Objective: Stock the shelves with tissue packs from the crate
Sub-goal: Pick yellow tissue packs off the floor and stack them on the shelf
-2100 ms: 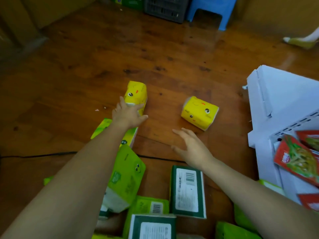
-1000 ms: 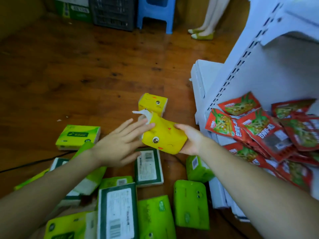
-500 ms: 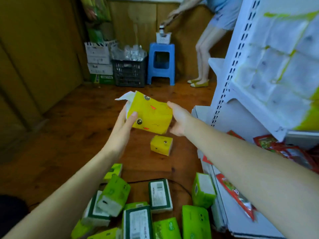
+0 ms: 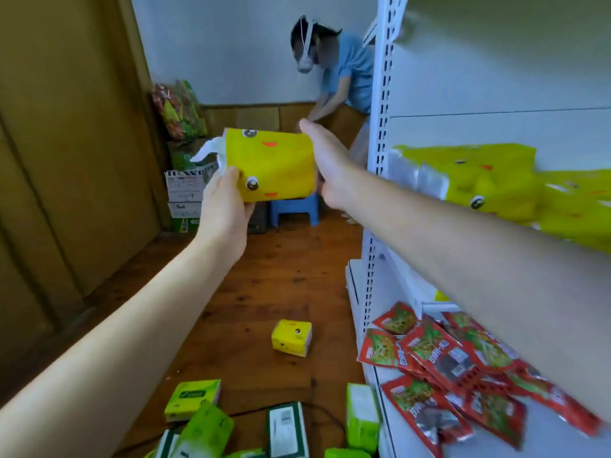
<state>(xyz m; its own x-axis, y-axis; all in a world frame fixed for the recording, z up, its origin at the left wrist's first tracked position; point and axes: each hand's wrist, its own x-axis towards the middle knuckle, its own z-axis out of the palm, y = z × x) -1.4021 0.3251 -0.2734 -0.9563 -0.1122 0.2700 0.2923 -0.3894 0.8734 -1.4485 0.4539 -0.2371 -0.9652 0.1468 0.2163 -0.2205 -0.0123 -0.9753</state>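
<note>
I hold a yellow tissue pack (image 4: 274, 163) with a cartoon face up at chest height between both hands. My left hand (image 4: 224, 206) grips its lower left end, where white tissue sticks out. My right hand (image 4: 327, 163) presses flat against its right end. The pack hangs left of the white shelf unit (image 4: 377, 133). More yellow packs (image 4: 479, 183) lie on the middle shelf. A second yellow pack (image 4: 291, 337) sits on the wooden floor below. Green tissue packs (image 4: 193, 395) lie scattered near my feet.
Red snack bags (image 4: 439, 361) cover the lower shelf. Another person (image 4: 344, 74) bends over at the back by a blue stool (image 4: 294, 208). Cardboard boxes (image 4: 185, 190) are stacked at the back left. A wooden wall panel runs along the left.
Both hands picked the yellow pack off the floor and lifted it up toward the shelf. My view rose from the floor to the shelves.
</note>
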